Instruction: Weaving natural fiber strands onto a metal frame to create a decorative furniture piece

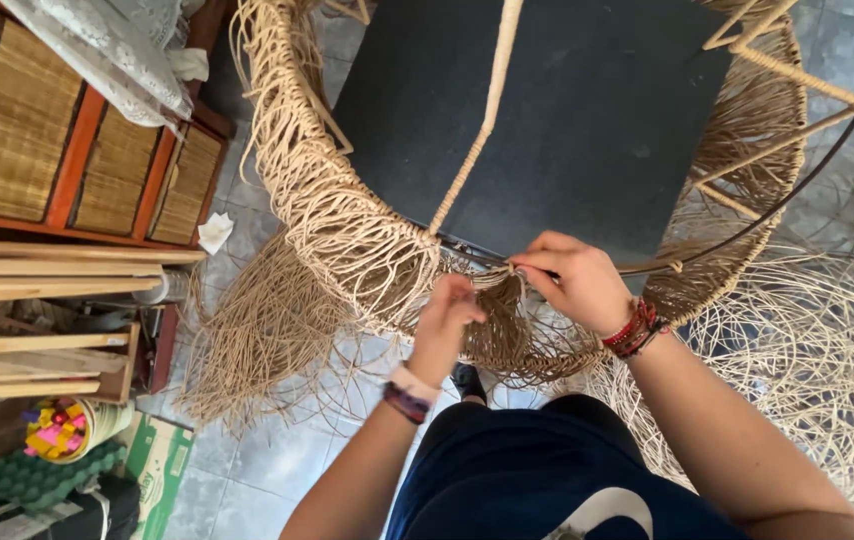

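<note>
A round metal frame [827, 150] wrapped in tan rattan strands [332, 215] lies over a dark mat [567, 110] below me. My left hand [447, 318] is closed on a bundle of strands at the frame's near rim. Just to its right, my right hand [575, 282] pinches strands against the dark rim, its fingers pointing left. Loose strand ends [507, 335] hang down between and below both hands. A wrapped spoke [482, 120] runs from the near rim up toward the top of the view.
A pile of loose rattan [817, 350] lies at right and more spreads over the tiled floor [257, 470] at left. A red wooden shelf with woven panels [67, 140], wooden slats [47, 270], a tub of coloured bits [59, 428] and a green egg tray [32, 478] stand along the left.
</note>
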